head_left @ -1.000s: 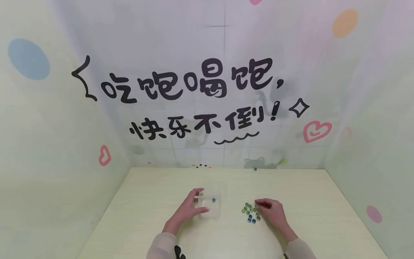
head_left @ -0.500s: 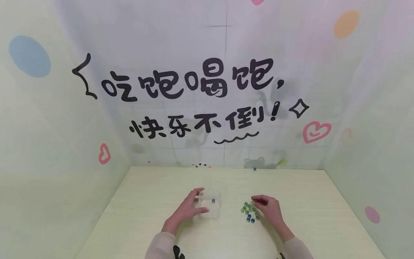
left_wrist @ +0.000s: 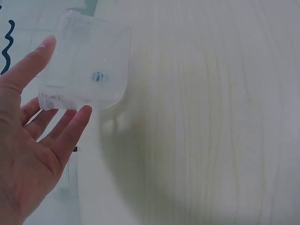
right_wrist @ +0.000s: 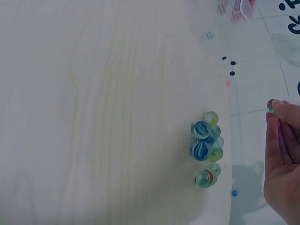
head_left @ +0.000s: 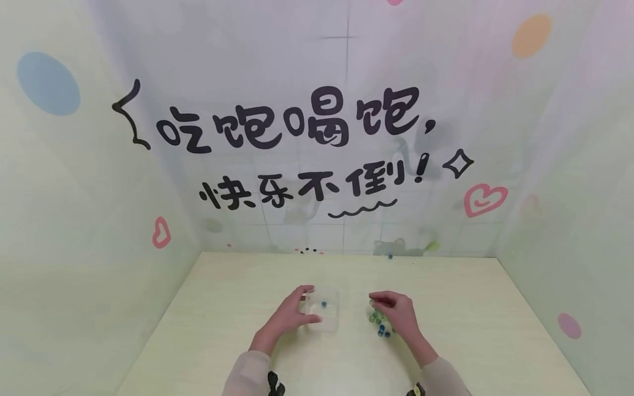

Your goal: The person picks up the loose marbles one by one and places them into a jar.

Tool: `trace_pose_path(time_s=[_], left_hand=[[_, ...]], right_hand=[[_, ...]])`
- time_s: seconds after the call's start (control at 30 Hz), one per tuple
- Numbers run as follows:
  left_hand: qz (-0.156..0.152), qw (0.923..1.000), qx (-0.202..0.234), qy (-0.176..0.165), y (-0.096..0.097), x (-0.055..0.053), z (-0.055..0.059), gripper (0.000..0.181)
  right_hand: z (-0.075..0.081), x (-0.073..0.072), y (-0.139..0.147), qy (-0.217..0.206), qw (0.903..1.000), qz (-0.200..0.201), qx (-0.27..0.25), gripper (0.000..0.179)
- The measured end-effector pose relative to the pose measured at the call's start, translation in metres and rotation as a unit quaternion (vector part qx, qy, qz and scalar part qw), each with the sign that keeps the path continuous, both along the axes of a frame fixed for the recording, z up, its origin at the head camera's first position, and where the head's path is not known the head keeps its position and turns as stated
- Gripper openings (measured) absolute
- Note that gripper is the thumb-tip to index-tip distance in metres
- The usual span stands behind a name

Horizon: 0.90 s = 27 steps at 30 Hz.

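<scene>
In the head view my left hand point(head_left: 287, 316) holds a clear plastic box point(head_left: 333, 322) at its left side, thumb at the near side and fingers at the far side. One blue marble point(left_wrist: 98, 76) lies inside the box, as the left wrist view shows. My right hand point(head_left: 398, 312) is above the left part of a cluster of marbles point(head_left: 381, 331), partly covering it. Between thumb and fingertips it pinches one glass marble point(right_wrist: 271, 106), clear with a greenish tint. The clustered marbles, blue and green-yellow swirled, lie on the table right of the box.
A pale wood-grain table point(head_left: 228, 308) carries everything. Close to the back wall lies a lone blue marble point(head_left: 390, 257). Printed sheets enclose the table at the back, left and right.
My right hand has lifted a marble and moved left over the cluster toward the box. The left hand stays on the box; the blue marble inside has shifted slightly.
</scene>
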<state>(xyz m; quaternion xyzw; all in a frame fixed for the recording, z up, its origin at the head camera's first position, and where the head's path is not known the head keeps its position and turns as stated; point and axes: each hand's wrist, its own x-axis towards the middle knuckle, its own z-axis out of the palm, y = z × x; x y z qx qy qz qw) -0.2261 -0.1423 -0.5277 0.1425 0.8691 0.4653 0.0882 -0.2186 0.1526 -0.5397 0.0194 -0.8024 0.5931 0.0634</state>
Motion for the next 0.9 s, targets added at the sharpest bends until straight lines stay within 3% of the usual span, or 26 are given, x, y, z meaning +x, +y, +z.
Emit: trace_pose_path(time_s=[0.47,0.9], left_hand=[[0.010,0.9999,0.011,-0.002,0.000,0.002,-0.004,0.079],[0.017,0.9997,0.016,-0.010,0.000,0.002,-0.007,0.080]], right_hand=[[0.009,0.004,-0.032,0.018,0.9977,0.057,-0.031,0.016],[0.016,0.007,-0.056,0.034,0.9945,0.094,-0.029,0.015]])
